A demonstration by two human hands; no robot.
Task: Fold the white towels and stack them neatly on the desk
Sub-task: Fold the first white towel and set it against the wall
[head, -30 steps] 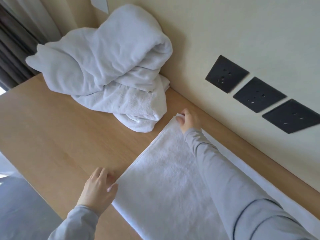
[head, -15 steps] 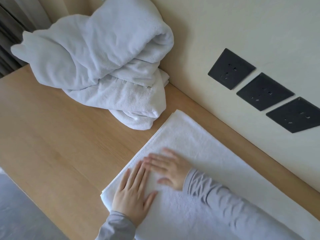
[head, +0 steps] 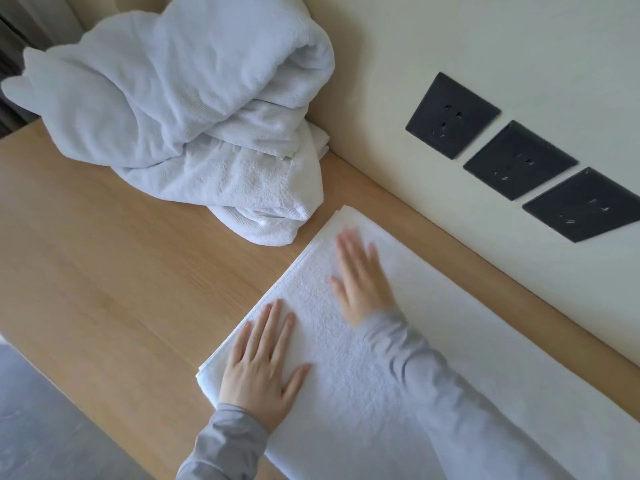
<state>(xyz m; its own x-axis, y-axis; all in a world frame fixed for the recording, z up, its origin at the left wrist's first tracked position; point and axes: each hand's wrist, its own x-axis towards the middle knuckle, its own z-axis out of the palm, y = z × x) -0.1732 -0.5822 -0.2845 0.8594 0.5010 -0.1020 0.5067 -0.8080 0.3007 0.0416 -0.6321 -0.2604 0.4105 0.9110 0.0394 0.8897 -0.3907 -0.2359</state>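
The desk (head: 114, 289) fills the left and centre of the frame. A heap of towels (head: 180, 109) sits upper left. A folded towel (head: 433, 358) lies flat, lower right. The left hand (head: 261, 370) and right hand (head: 360, 278) press it, fingers straight, grasping nothing.

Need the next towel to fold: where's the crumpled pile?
Head view, upper left: the pile sits on the desk against the wall, just beyond the far corner of the flat towel.
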